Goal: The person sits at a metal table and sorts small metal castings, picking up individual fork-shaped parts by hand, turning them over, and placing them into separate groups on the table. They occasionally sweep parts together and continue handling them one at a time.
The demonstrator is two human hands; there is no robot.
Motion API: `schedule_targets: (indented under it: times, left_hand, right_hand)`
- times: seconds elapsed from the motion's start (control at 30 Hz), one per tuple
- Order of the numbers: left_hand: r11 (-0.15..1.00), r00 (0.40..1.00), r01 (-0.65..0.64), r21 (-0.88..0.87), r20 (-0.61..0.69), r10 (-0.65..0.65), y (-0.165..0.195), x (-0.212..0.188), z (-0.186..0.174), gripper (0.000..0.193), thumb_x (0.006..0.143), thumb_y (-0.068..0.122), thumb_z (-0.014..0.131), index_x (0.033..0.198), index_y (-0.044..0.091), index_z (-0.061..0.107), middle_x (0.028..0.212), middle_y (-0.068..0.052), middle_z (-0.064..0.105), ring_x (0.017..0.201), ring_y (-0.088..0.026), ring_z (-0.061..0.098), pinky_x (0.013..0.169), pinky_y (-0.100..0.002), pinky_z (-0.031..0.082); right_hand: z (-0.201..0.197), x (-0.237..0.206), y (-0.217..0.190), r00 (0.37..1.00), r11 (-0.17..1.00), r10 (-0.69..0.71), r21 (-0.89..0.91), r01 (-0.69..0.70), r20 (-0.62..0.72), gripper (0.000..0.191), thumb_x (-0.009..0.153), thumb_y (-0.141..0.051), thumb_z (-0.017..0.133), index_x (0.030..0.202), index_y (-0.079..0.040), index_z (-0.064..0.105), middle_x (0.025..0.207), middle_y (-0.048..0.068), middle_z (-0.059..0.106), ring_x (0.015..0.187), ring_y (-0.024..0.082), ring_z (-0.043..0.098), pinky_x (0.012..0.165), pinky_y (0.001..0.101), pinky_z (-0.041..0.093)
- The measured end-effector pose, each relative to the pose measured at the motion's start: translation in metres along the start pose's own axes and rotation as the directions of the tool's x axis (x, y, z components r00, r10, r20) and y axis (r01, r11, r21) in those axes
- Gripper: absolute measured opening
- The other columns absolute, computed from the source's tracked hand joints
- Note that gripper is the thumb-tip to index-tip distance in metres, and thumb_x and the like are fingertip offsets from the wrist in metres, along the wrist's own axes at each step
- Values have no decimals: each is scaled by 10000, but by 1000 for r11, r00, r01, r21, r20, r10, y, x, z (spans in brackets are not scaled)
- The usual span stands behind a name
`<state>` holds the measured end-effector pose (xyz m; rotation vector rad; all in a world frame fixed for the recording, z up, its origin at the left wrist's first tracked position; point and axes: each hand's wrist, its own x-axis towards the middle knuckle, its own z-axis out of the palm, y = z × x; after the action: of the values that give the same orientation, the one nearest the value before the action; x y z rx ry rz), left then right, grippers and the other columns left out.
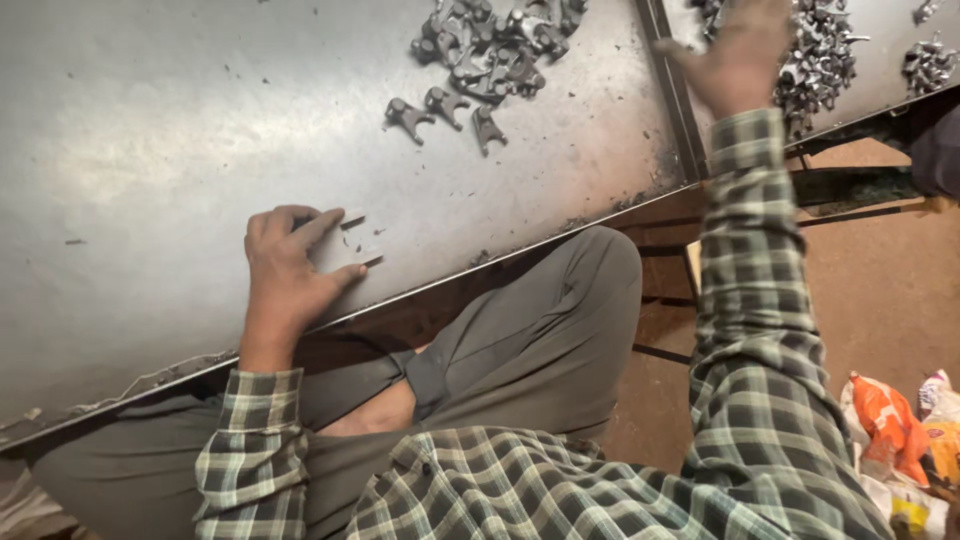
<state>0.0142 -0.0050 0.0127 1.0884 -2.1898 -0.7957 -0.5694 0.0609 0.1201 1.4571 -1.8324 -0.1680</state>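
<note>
Left hand (290,270) beside flat-lying forgings (445,110)

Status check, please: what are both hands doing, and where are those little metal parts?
Left hand curled on the metal table, empty. Right hand reaching to the far parts heap. Nearer pile untouched.

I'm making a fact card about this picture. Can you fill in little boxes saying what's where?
Place: grey metal table
Left hand: resting curled on the table near its edge
Right hand: stretched out at a pile of small metal parts
Other pile: same grey parts, with three loose ones beside it
Floor: orange packets
</note>
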Motion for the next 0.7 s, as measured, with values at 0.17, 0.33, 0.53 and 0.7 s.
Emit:
schedule_targets:
  times: [0.17,0.33,0.53,0.7]
  left_hand:
    - [1000,1000,-12,-21,-2,12,-4,-1,1,686,544,263,944,1191,108,774,1153,-97,633,1136,-336,515,1041,-458,417]
    - [999,1000,-11,-46,-18,10,-2,0,2,680,545,268,940,1186,115,773,1158,-88,635,1149,-326,514,1037,-454,417]
    - [997,1000,-6,-80,-11,5,3,0,-2,686,543,257,937,1192,111,768,1165,-85,629,1160,-321,509,1047,-451,408]
    - [994,1000,-8,-109,-18,6,2,-1,1,686,546,248,928,1198,113,762,1167,-84,625,1152,-322,513,1043,-447,411]
  right_hand:
    - [-46,-2,-136,995,704,-46,710,-28,86,266,1003,-280,816,1161,-77,748,1134,130,708,1087,354,637,932,456,510]
    - [-99,24,-245,954,503,-109,844,-189,278,238,960,-299,773,1106,-110,765,1017,77,733,790,257,706,767,406,545]
    - [-107,48,-326,966,655,-235,751,77,106,241,834,-276,833,975,-91,771,870,112,733,790,317,702,680,432,553]
    - [-108,32,-301,824,211,-233,854,-476,517,450,792,-123,772,1210,4,664,934,128,776,767,229,768,668,333,609]
